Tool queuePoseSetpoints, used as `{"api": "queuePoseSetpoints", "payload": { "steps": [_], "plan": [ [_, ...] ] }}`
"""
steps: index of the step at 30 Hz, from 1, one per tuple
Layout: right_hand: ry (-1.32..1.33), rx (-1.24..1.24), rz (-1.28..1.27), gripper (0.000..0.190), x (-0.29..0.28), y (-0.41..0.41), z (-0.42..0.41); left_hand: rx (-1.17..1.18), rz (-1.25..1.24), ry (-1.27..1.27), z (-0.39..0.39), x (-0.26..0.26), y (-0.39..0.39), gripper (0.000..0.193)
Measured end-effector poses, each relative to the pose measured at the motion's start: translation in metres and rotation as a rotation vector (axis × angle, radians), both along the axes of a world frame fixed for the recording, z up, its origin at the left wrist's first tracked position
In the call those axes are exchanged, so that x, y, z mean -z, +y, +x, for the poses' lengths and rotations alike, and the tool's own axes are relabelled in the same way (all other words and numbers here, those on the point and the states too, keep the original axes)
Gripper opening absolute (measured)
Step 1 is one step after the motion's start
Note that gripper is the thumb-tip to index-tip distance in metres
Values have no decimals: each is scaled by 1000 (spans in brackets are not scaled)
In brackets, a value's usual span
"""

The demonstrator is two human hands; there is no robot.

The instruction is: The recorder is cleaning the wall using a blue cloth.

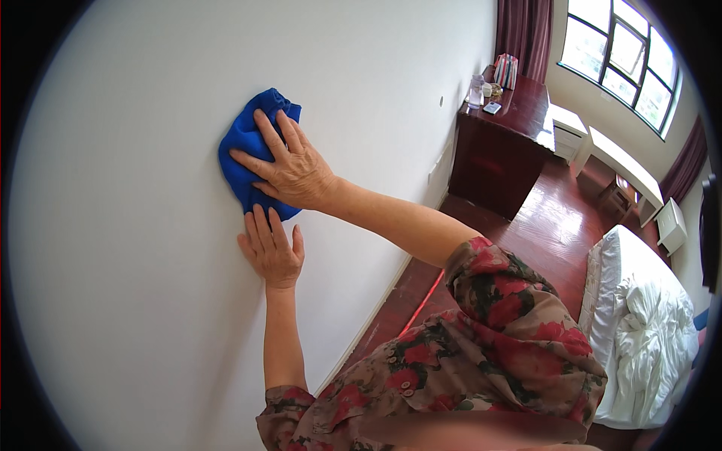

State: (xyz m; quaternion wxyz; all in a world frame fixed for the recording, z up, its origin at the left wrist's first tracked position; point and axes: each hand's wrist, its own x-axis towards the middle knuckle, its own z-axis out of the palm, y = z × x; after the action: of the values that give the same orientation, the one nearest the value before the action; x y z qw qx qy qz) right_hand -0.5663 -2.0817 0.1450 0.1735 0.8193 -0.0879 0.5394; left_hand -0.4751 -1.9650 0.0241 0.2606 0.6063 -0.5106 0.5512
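A bunched blue cloth [240, 163] lies flat against a white wall [141, 225]. My right hand [296, 172] presses it to the wall from above, its fingers spread over the fabric. Just below, my left hand [273, 253] rests on the wall with the palm towards it, and its fingertips reach the cloth's lower edge. The palms of both hands are hidden. Both arms come out of short sleeves with a floral print.
A dark red glossy cabinet [491, 163] stands along the wall, bearing a striped bag [506, 71], a clear bottle [475, 91] and a phone [492, 107]. A bed with white bedding [648, 338] is at the right. A red pole [423, 303] shows near the floor.
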Motion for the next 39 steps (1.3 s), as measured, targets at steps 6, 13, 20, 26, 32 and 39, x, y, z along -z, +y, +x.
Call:
{"api": "queuePoseSetpoints", "payload": {
  "steps": [6, 13, 20, 26, 32, 39],
  "plan": [
    [-32, -37, -64, 65, -12, -36, -25, -49, 74, 20, -28, -22, -38, 65],
    [-59, -7, -42, 67, -18, -138, -57, -59, 179, -7, -58, -43, -140, 72],
    [-69, 58, 53, 66, -12, -261, -87, -29, 307, -37, -97, -66, -245, 78],
    [-134, 100, 125, 67, -14, -316, -110, -33, 378, -102, -118, -87, -294, 78],
    [-186, 149, 238, 68, 2, -372, -143, -9, 500, -179, -151, -104, -341, 67],
    [-211, 185, 526, 71, 65, -393, -162, -56, 645, -225, -162, -73, -375, 62]
  ]
}}
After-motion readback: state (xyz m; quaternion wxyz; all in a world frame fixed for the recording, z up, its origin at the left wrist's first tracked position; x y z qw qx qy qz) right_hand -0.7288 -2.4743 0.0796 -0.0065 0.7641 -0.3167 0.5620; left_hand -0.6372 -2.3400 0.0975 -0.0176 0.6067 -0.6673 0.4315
